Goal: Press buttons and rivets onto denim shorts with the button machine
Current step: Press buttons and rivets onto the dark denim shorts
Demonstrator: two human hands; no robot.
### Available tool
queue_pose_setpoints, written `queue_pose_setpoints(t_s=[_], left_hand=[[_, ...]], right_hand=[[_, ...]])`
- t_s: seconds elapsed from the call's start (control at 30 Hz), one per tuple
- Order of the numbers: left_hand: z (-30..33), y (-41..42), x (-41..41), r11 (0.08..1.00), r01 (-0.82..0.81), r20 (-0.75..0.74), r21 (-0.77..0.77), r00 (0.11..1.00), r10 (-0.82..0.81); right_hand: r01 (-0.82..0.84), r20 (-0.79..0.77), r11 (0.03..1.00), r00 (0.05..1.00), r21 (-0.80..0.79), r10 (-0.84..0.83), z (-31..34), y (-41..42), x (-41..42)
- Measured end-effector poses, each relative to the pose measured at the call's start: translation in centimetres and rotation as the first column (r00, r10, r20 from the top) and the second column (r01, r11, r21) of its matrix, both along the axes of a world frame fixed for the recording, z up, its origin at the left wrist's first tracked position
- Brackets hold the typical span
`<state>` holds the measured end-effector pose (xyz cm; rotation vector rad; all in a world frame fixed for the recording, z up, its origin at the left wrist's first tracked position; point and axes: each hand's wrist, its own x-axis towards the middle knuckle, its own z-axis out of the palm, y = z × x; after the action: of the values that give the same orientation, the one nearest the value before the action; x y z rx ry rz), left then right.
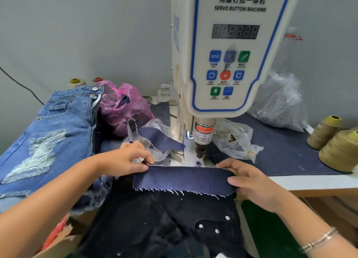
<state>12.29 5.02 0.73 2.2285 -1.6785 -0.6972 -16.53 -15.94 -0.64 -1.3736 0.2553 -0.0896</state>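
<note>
A white servo button machine (230, 50) stands at the centre, its dark punch (200, 151) hanging just above the lower die (198, 163). In front of the die I hold a dark navy denim strip (184, 179) with a frayed near edge. My left hand (126, 159) pinches the strip's left end and also holds a small silver piece. My right hand (249, 182) grips its right end, thumb on top. Black denim shorts (164, 224) with several silver rivets lie below the strip, on my lap side.
Light blue ripped denim shorts (50, 133) are piled at the left. A pink plastic bag (126, 106), clear plastic bags (234, 139) and a large clear bag (280, 102) surround the machine. Olive thread cones (337, 145) stand at the right on the navy table cover (286, 151).
</note>
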Motion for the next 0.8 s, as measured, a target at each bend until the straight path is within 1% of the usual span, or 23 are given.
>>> queue_pose_setpoints(t_s=[0.07,0.13,0.2,0.27,0.3,0.33,0.37,0.4,0.43,0.47,0.5,0.53,0.57,0.6,0.67,0.73,0.8], left_hand=[[0.0,0.4,-0.5,0.995,-0.018,0.068,0.1,0.998,0.011],[0.1,0.9,-1.1,0.993,-0.04,0.095,0.107,0.995,0.03],[0.0,1.1,-1.7,0.998,-0.026,0.219,0.057,0.976,0.013],[-0.5,0.8,-2.7,1.0,-0.005,0.377,-0.013,0.926,0.009],[-0.8,0.5,-3.3,0.999,-0.014,0.415,-0.036,0.91,0.028],[-1.1,0.2,-4.1,0.998,-0.031,0.421,-0.054,0.906,0.05],[-1.1,0.0,-4.8,0.996,-0.042,0.405,-0.072,0.912,0.068],[-1.1,-0.2,-5.5,0.993,-0.057,0.357,-0.106,0.93,0.091],[-1.1,-0.3,-6.2,0.982,-0.077,0.27,-0.17,0.955,0.122],[-0.9,-0.4,-6.9,0.961,-0.121,0.125,-0.249,0.98,0.156],[-0.7,-0.5,-7.8,0.927,-0.18,-0.053,-0.329,0.984,0.173],[-0.6,-0.9,-8.7,0.886,-0.243,-0.209,-0.396,0.963,0.171],[-0.6,-1.4,-9.6,0.851,-0.285,-0.303,-0.441,0.94,0.158],[-0.7,-1.8,-10.4,0.825,-0.305,-0.331,-0.476,0.931,0.153],[-0.8,-2.5,-11.2,0.801,-0.299,-0.291,-0.518,0.943,0.164],[-0.9,-2.5,-11.1,0.793,-0.288,-0.277,-0.538,0.948,0.156],[-1.4,-1.9,-10.7,0.808,-0.248,-0.308,-0.535,0.947,0.087]], right_hand=[[0.006,0.046,1.0,0.999,0.022,-0.007,0.5,0.6,0.8],[0.002,0.075,1.0,0.997,0.025,-0.004,1.3,1.0,1.6],[-0.017,0.082,1.0,0.997,0.025,0.015,2.0,1.1,2.2],[-0.035,0.094,0.998,0.995,0.052,0.03,2.4,1.2,2.6],[-0.042,0.102,0.996,0.994,0.073,0.034,2.5,1.3,2.8],[-0.046,0.11,0.995,0.993,0.091,0.036,2.4,1.4,3.0],[-0.046,0.119,0.993,0.992,0.106,0.033,2.4,1.4,3.0],[-0.043,0.127,0.992,0.992,0.117,0.028,2.4,1.5,3.1],[-0.038,0.132,0.991,0.991,0.128,0.021,2.3,1.5,3.2],[-0.031,0.134,0.99,0.991,0.14,0.012,2.2,1.4,3.2],[-0.024,0.132,0.989,0.991,0.149,0.004,2.1,1.4,3.3],[-0.019,0.131,0.988,0.991,0.154,-0.001,2.0,1.3,3.4],[-0.018,0.132,0.987,0.991,0.157,-0.003,1.9,1.3,3.5],[-0.017,0.133,0.988,0.991,0.156,-0.004,1.8,1.3,3.6],[0.002,0.13,0.991,0.991,0.133,-0.019,1.7,1.1,3.6],[0.038,0.138,0.998,0.99,0.043,-0.043,1.6,0.9,3.3],[0.057,0.164,0.997,0.985,-0.053,-0.048,1.3,1.0,2.6]])
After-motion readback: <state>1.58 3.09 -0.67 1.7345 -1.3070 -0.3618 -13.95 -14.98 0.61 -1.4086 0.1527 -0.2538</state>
